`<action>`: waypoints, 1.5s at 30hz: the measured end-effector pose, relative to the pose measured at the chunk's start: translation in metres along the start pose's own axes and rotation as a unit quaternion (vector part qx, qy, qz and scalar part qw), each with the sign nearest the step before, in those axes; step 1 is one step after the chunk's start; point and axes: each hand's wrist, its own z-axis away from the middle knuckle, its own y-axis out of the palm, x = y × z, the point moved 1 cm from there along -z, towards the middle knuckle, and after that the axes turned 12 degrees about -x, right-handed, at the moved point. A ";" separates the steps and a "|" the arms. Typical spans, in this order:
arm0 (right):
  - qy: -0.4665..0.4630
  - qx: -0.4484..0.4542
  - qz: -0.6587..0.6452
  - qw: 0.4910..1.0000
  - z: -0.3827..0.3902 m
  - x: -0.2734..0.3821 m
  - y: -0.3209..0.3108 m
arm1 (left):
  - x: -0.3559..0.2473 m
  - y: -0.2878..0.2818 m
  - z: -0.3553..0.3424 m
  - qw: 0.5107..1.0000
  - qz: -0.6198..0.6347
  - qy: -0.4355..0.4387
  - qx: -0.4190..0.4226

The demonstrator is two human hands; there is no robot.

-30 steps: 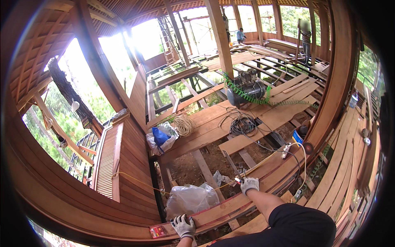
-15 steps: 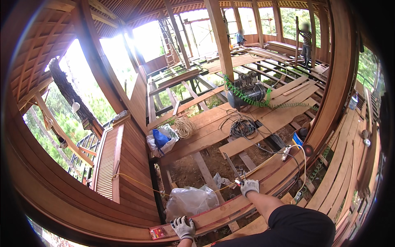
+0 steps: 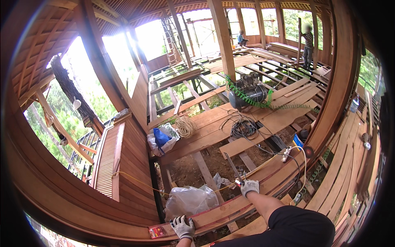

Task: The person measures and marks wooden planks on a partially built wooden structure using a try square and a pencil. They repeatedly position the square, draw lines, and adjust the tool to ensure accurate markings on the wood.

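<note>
My left hand (image 3: 182, 227), in a pale work glove with dark fingertips, lies with fingers spread on a long reddish wooden beam (image 3: 230, 208) near the lower edge. Beside it on the beam is a small red and yellow packet (image 3: 156, 232). Farther right, my gloved right hand (image 3: 249, 187) is closed round the handle of a long, narrow-bladed hand tool (image 3: 233, 166). Its straight grey blade points away and to the left; the exact kind of tool is unclear. A crumpled clear plastic bag (image 3: 191, 201) sits just beyond my left hand.
Open floor joists show bare soil (image 3: 185, 169) below. Beyond are a coiled dark cable (image 3: 242, 128), a rope coil (image 3: 185, 126), a blue and white sack (image 3: 162, 140) and an air compressor (image 3: 249, 95) with green hose. Loose planks (image 3: 335, 168) lie right. Two people stay far back.
Both hands keep their places, and the bladed tool stays in my right hand. The background has shifted slightly in view.
</note>
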 end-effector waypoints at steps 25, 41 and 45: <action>-0.007 -0.026 -0.004 1.000 0.002 0.000 0.001 | 0.002 0.001 0.000 1.000 -0.002 0.009 -0.008; -0.010 -0.022 0.010 1.000 0.002 0.001 -0.001 | 0.003 0.003 0.001 1.000 0.002 0.005 -0.015; -0.004 -0.024 0.005 1.000 0.001 0.001 0.002 | 0.005 0.004 0.001 1.000 0.000 0.010 -0.019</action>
